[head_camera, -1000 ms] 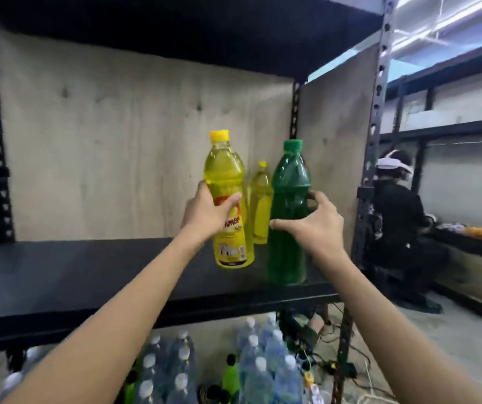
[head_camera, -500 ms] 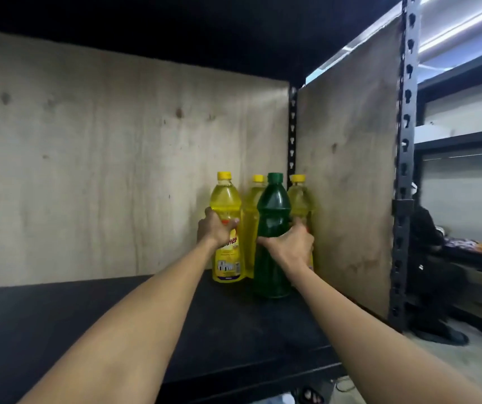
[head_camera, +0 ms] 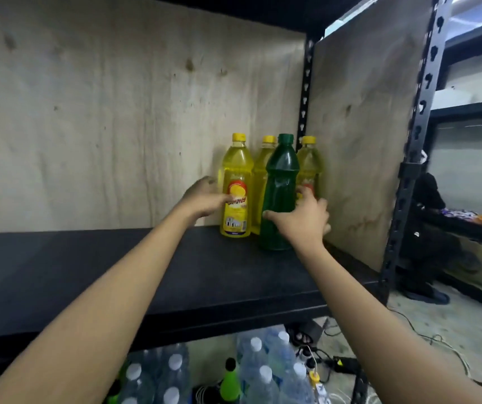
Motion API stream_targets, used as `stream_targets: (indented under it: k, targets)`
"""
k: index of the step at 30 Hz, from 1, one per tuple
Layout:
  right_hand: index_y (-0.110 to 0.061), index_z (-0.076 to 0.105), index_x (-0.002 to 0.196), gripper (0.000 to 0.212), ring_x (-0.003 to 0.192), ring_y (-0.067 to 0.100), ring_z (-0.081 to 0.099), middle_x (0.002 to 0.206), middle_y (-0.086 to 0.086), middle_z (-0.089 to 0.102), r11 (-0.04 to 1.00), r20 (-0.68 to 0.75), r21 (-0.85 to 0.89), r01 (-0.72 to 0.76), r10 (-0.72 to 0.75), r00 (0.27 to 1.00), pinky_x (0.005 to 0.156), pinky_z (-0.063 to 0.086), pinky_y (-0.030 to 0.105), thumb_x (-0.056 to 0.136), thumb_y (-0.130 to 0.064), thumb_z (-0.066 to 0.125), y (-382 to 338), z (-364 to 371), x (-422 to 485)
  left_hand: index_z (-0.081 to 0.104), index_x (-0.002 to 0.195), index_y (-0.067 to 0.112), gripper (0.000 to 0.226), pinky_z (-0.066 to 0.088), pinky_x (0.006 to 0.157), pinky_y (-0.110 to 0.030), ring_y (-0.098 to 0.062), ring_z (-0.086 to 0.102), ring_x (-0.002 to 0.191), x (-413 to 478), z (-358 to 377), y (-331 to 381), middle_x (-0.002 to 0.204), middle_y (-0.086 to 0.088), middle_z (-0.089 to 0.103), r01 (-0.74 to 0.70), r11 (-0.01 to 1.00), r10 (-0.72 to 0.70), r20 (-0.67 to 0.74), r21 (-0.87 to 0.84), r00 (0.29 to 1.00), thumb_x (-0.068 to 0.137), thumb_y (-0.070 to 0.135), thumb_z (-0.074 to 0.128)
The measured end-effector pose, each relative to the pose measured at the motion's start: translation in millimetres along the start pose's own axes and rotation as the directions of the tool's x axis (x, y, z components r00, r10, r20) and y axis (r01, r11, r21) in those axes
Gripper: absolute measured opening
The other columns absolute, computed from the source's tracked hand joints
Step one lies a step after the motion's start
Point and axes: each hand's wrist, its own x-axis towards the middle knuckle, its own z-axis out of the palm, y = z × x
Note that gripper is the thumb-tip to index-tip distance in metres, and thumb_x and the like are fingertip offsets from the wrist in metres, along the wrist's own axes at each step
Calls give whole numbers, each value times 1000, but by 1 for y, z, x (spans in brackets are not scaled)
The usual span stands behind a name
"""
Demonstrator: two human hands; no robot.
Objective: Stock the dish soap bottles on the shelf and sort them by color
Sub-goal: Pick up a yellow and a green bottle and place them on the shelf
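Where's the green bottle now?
Head view: the green bottle stands on the black shelf near its back-right corner, just in front of two yellow bottles, with the right hand on it.

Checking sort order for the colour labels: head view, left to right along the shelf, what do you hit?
left hand → labelled yellow bottle → second yellow bottle → green bottle → third yellow bottle → plywood side panel → black upright post. Omitted: right hand, overlapping the green and third yellow bottles.
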Motion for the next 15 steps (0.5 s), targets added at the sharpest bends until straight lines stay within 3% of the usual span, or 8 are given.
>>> stream_targets:
  k: [2,3,4,7,9,11,13,15]
  targets:
    - [-35,50,131,72,123,30,47,127,5,50,994,-9,60,90,-89,996,105,36,51,68,-44,82,3,-8,-57,56,135,27,56,56,87,-35,-16,63,111,-58,-27,-14,128,0,64,-83,989,67,-132,-120,989,83,25,77]
    - [-37,53,126,64,117,25,49,120,0,52,986,-3,94,139,-140,990,102,38,51,69,-41,81,6,-9,-92,61,127,33,47,58,84,-35,-13,65,104,-97,-41,-25,119,5,68,-129,978,95,-203,-162,975,83,25,76]
    - [-39,55,121,57,111,21,51,113,-5,52,973,4,136,184,-186,983,99,40,49,69,-38,80,10,-8,-130,64,118,40,40,59,81,-35,-9,67,97,-139,-53,-40,108,12,70,-166,974,118,-278,-155,953,82,26,74]
    - [-35,62,109,43,100,14,52,101,-10,53,941,52,211,265,-281,958,90,44,38,71,-28,80,28,6,-244,64,104,45,27,55,68,-18,-2,67,76,-274,-76,-92,92,18,70,-147,987,99,-484,-63,869,80,33,69]
    - [-32,63,106,40,98,16,53,99,-8,55,940,185,202,273,-311,932,88,43,35,71,-22,81,46,26,-313,62,101,39,25,49,64,-13,-2,65,71,-350,-76,-136,85,14,68,-31,997,-20,-609,-73,793,82,24,69]
    - [-30,65,104,38,96,18,54,98,-7,56,956,394,176,234,-286,874,85,41,32,71,-20,81,68,53,-370,61,95,34,30,46,66,-15,0,62,68,-411,-70,-191,81,8,65,134,972,-232,-701,-193,675,83,9,71]
    - [-27,66,103,35,96,20,55,95,-5,57,975,630,91,201,-213,747,86,43,32,72,-23,80,90,86,-415,59,94,30,32,48,71,-28,-4,62,71,-458,-61,-250,83,4,64,328,865,-500,-705,-380,502,83,2,70]
    - [-26,67,107,35,98,21,59,97,-2,59,980,809,-1,201,-117,576,88,46,31,73,-26,79,108,121,-447,60,100,18,25,48,78,-39,-25,66,86,-498,-52,-309,86,-2,66,483,680,-721,-624,-551,302,85,-1,65]
